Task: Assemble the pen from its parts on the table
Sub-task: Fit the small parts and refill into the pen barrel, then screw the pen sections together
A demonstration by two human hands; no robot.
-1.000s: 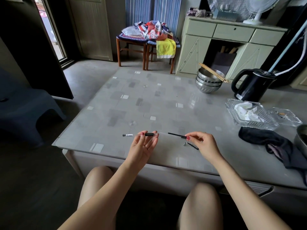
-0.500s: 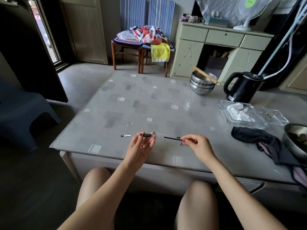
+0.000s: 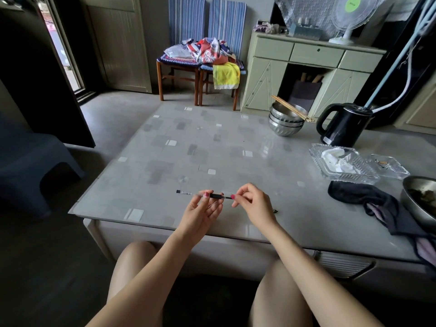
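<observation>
My left hand holds the clear pen barrel level above the table's front edge, thumb on top beside its black rubber grip. The barrel's black end cap points left. My right hand pinches the thin refill at the grip's open right end, where only a short stub shows. A small dark pen part lies on the table just right of my right hand.
Stacked steel bowls with chopsticks and a black kettle stand at the back right. Glass trays, a dark cloth and a metal bowl crowd the right side. My knees are under the front edge.
My right hand lifted the refill off the table and brought it left to the barrel; most of it is now inside the grip end. My left hand stayed put.
</observation>
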